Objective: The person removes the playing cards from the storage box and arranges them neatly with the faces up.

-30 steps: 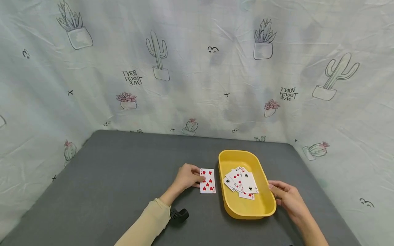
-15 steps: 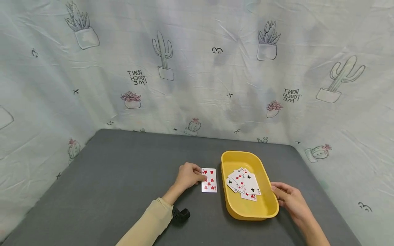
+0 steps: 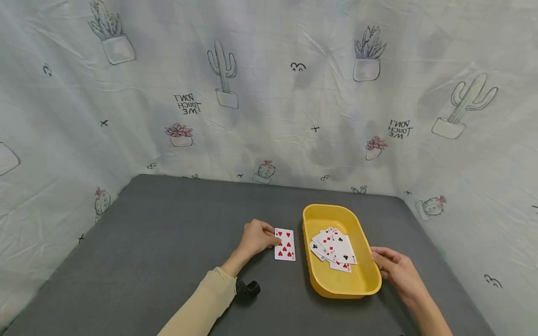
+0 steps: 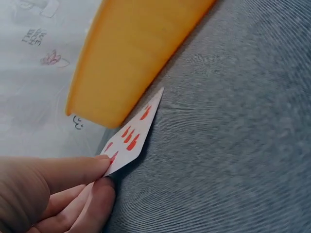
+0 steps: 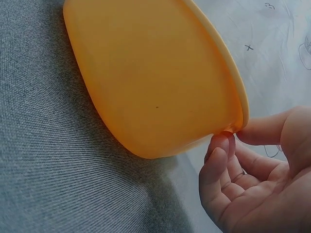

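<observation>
Yellow in the head view, our tray (image 3: 336,283) bears cards (image 3: 334,247), and just left of it our left hand (image 3: 256,237) pinches the 7 of hearts (image 3: 285,251). From the left wrist, we see its edge held; a light pinch should avoid bending it. From the right wrist, our right hand (image 5: 260,179) grips the rim (image 5: 233,73), best kept steady.

Soft, even light fills the head view; the curtain (image 3: 260,93) has a faint sheen along its creases, and mild shadow edges the tray (image 3: 344,283) on the dull table (image 3: 189,214). The right wrist view is dimmer, with dark shadow along the tray's base. In the left wrist view, the card (image 4: 128,138) looks soft and the table's weave ripples into bands.
</observation>
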The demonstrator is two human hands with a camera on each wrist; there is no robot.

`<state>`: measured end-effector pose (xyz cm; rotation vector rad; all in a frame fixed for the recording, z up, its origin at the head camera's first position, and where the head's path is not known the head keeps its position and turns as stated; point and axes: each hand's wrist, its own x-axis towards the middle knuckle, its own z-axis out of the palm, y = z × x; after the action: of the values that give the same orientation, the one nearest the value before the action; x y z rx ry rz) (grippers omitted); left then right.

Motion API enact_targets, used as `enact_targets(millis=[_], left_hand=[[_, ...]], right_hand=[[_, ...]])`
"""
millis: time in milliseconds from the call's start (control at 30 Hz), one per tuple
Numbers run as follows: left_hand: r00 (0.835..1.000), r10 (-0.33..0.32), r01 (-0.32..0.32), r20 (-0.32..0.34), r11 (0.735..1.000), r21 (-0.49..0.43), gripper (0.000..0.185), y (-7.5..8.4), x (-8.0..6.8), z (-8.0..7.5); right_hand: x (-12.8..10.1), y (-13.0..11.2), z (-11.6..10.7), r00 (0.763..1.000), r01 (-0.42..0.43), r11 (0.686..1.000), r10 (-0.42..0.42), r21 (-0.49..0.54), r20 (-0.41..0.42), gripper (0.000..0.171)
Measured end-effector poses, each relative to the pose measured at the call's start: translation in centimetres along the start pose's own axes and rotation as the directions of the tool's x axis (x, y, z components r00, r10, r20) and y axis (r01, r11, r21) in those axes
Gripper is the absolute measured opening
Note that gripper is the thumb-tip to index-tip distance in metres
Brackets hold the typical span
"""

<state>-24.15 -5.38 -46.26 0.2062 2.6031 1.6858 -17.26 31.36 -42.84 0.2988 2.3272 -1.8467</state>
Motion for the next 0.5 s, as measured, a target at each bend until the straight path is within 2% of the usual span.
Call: enact_targets(millis=[133, 333, 500], left_hand=[[0.999, 0.023, -0.023, -0.024, 0.999, 0.034, 0.020, 0.57, -0.21, 0.17], [0.997, 0.033, -0.029, -0.066, 0.997, 0.072, 0.017, 0.59, -0.30, 0.28], [0.998, 0.037, -0.034, -0.050, 0.998, 0.052, 0.017, 0.74, -0.22, 0.24]], right_hand=[[0.14, 0.02, -0.13, 1.000, -0.006, 1.000, 0.006, 0.006, 0.004, 0.053], [0.20, -0.11, 0.16, 1.000, -0.012, 1.000, 0.012, 0.009, 0.000, 0.054], [0.10, -0.29, 0.11, 1.000, 0.000, 1.000, 0.000, 0.005, -0.005, 0.053]])
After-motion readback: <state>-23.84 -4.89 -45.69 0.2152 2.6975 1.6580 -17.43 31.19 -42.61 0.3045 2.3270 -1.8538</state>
